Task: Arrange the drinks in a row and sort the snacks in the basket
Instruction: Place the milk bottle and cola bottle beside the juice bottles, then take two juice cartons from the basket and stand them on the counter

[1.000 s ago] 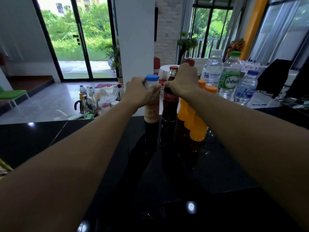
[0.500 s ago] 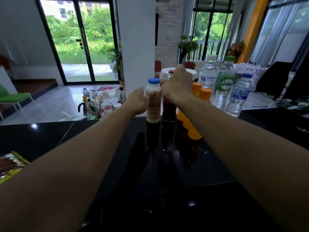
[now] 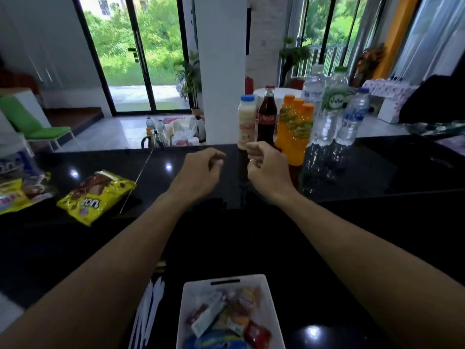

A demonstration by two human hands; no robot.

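Along the far edge of the black counter (image 3: pixel 377 172) stands a row of drinks: a white milk bottle with a blue cap (image 3: pixel 246 122), a cola bottle (image 3: pixel 266 117), three orange juice bottles (image 3: pixel 297 127) and three clear water bottles (image 3: pixel 329 109). My left hand (image 3: pixel 201 170) and my right hand (image 3: pixel 266 167) hover just short of the milk and cola bottles, fingers loosely curled, holding nothing. A white basket (image 3: pixel 271 298) with several small snack packs sits at the near edge. A yellow snack bag (image 3: pixel 95 195) lies flat at the left.
More snack bags (image 3: pixel 15 195) lie at the far left edge of the counter. White plastic spoons (image 3: pixel 151 306) lie left of the basket. Beyond the counter are a white pillar (image 3: pixel 221 71), a green chair (image 3: pixel 32 122) and bottles and bags on the floor.
Both hands have let go of the milk and cola bottles and pulled back toward me. The view has tilted down, bringing the basket and snack bags into sight.
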